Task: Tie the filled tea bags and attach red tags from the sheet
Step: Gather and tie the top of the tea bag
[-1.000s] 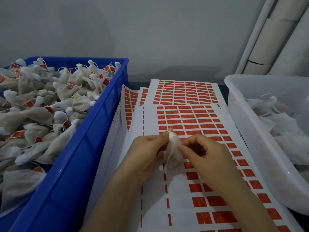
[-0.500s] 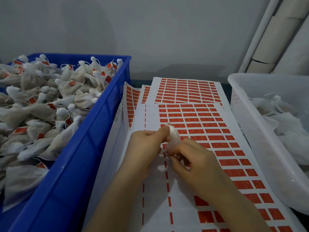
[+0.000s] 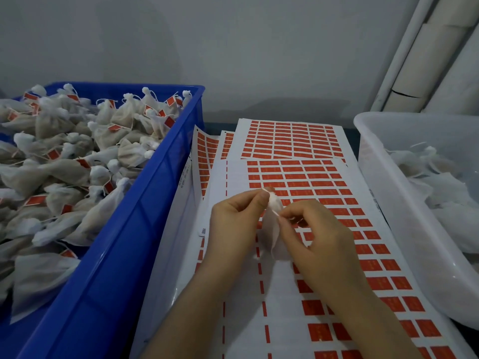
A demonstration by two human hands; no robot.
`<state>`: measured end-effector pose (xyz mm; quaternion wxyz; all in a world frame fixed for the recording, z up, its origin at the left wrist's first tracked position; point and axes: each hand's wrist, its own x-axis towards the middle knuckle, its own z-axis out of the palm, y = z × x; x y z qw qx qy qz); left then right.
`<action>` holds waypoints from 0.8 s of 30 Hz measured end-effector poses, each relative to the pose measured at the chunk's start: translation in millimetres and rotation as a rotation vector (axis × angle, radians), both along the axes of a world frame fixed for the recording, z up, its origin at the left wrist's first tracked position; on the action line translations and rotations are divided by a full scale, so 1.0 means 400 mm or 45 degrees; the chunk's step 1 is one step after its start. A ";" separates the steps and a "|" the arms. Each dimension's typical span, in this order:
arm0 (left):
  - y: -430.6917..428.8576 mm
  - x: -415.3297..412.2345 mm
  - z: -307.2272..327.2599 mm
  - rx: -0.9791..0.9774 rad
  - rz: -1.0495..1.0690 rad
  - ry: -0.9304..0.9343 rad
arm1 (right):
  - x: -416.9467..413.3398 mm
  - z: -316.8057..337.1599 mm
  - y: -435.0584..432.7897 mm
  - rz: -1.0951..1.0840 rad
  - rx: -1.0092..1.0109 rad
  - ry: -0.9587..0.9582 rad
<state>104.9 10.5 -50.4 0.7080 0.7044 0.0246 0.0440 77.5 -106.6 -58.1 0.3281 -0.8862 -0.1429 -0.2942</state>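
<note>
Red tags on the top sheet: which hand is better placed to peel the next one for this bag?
Right, probably. The right hand hovers over the remaining red tags, while the left hand pinches the tea bag top over the sheet's stripped columns.

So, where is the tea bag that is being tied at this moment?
In the head view the tea bag is near the centre, pinched between the left hand and the right hand, above the tag sheet.
</note>
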 end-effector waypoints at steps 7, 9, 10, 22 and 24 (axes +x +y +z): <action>0.003 0.000 0.005 -0.009 -0.113 0.072 | -0.003 0.020 -0.010 -0.035 0.433 0.279; 0.002 -0.002 0.009 0.009 -0.135 0.067 | 0.001 0.022 -0.021 -0.017 0.499 0.317; 0.003 -0.003 0.011 0.005 -0.144 0.071 | 0.002 0.024 -0.025 0.014 0.547 0.341; 0.018 0.004 0.008 -0.013 -0.292 0.180 | 0.002 0.027 -0.034 0.033 0.649 0.505; 0.026 0.011 0.006 -0.006 -0.287 0.182 | 0.001 0.027 -0.031 -0.002 0.529 0.411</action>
